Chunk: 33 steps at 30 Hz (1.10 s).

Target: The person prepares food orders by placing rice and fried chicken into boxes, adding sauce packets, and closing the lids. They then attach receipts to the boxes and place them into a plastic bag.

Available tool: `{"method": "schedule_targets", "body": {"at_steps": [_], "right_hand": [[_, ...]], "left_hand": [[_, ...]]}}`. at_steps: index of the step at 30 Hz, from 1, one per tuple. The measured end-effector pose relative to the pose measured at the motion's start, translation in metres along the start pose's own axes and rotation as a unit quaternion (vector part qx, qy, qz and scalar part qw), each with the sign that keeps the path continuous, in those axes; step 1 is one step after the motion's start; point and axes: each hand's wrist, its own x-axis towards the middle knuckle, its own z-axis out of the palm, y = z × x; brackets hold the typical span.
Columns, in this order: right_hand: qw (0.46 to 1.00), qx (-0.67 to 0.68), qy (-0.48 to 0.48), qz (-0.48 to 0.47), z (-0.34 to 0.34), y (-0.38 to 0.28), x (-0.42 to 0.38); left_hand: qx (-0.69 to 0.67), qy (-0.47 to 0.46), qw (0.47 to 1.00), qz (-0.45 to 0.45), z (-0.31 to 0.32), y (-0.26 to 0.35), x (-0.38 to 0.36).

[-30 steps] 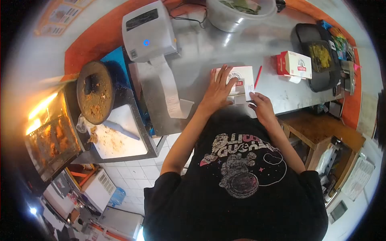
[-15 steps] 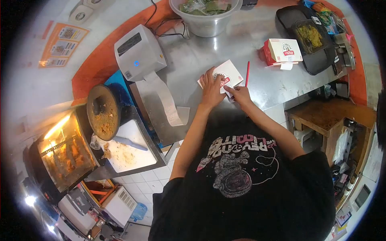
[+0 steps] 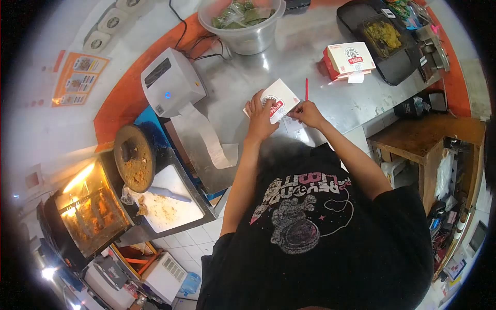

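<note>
Stainless-steel counter (image 3: pixel 330 111) across the upper centre, edged along its far side by an orange band (image 3: pixel 124 98) against a pale wall (image 3: pixel 46 46) bearing an orange poster (image 3: pixel 76 77) at upper left. White-tiled floor (image 3: pixel 194 235) at lower centre; wooden side table (image 3: pixel 413 139) at right with cluttered shelving beneath. Warm-lit glass display cabinet (image 3: pixel 85 214) at lower left glows orange, and a bright point of light (image 3: pixel 47 272) shows near the bottom-left edge.
</note>
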Motion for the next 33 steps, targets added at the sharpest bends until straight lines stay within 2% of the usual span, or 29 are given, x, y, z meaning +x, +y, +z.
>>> {"method": "schedule_targets", "body": {"at_steps": [2, 4, 5, 7, 8, 9, 11, 12, 14, 15, 16, 17, 19, 20, 22, 23, 25, 27, 29, 31, 33], "right_hand": [[1.0, -0.01, 0.025, 0.0, -0.007, 0.0, -0.003], [0.969, -0.203, 0.141, 0.0, -0.016, 0.003, -0.012], [0.969, -0.203, 0.144, -0.002, -0.017, 0.007, -0.015], [0.955, -0.244, 0.108, 0.125, -0.012, 0.023, -0.024], [0.968, -0.208, 0.066, 0.123, -0.009, 0.03, -0.027], [0.974, -0.18, 0.064, 0.121, -0.001, 0.04, -0.025], [0.982, -0.145, 0.124, 0.012, 0.016, 0.054, -0.023], [0.984, -0.118, 0.13, 0.002, 0.02, 0.054, -0.023], [0.987, -0.087, 0.132, -0.003, 0.018, 0.055, -0.023], [0.99, -0.053, 0.133, -0.006, 0.016, 0.035, -0.027], [0.992, 0.057, 0.082, 0.072, 0.004, 0.018, -0.036], [0.993, 0.056, 0.078, 0.069, -0.003, 0.014, -0.038], [0.994, 0.02, 0.099, -0.03, -0.022, 0.017, -0.041], [0.995, 0.017, 0.097, -0.032, -0.028, 0.005, -0.045], [0.973, 0.146, 0.138, -0.112, -0.039, -0.024, -0.057], [0.973, 0.146, 0.139, -0.113, -0.037, -0.032, -0.057], [0.943, 0.235, 0.186, -0.148, -0.03, -0.05, -0.051], [0.944, 0.251, 0.162, -0.14, -0.023, -0.054, -0.04], [0.969, 0.182, 0.144, -0.091, -0.008, -0.039, -0.02], [0.969, 0.173, 0.14, -0.111, -0.002, -0.032, -0.014], [0.977, 0.188, 0.101, -0.019, 0.0, -0.034, -0.016]], "left_hand": [[-0.004, 0.022, 1.0, 0.0, -0.002, 0.004, 0.0], [0.009, 0.035, 0.999, 0.001, 0.005, 0.001, 0.0], [0.021, 0.045, 0.999, 0.0, 0.008, -0.001, 0.001], [0.013, 0.048, 0.999, -0.001, 0.009, -0.003, 0.001], [0.003, 0.049, 0.999, -0.005, 0.009, -0.002, 0.002], [-0.001, 0.051, 0.999, 0.002, 0.009, -0.002, 0.003], [-0.002, 0.045, 0.999, -0.004, 0.006, -0.001, 0.004], [-0.004, 0.047, 0.999, -0.004, 0.006, 0.0, 0.005], [0.004, 0.035, 0.999, -0.014, 0.003, 0.0, 0.003], [0.007, 0.037, 0.999, -0.018, 0.004, -0.003, 0.001], [0.008, 0.044, 0.999, -0.014, 0.006, -0.004, 0.001], [0.007, 0.052, 0.999, -0.01, 0.007, -0.006, 0.001], [0.002, 0.051, 0.999, -0.014, 0.004, -0.004, 0.002], [-0.005, 0.046, 0.999, -0.015, 0.002, -0.003, 0.002], [-0.015, 0.037, 0.999, -0.024, -0.002, 0.0, 0.002], [-0.026, 0.025, 0.999, -0.029, -0.004, 0.001, 0.003], [-0.035, 0.022, 0.999, -0.023, -0.007, 0.001, 0.001], [-0.042, 0.018, 0.999, -0.018, -0.005, 0.0, 0.002], [-0.001, 0.016, 1.0, -0.02, -0.001, -0.003, 0.001], [-0.012, 0.011, 1.0, -0.024, 0.001, -0.006, 0.002], [-0.025, 0.007, 0.999, -0.029, 0.0, -0.005, 0.002]]}}
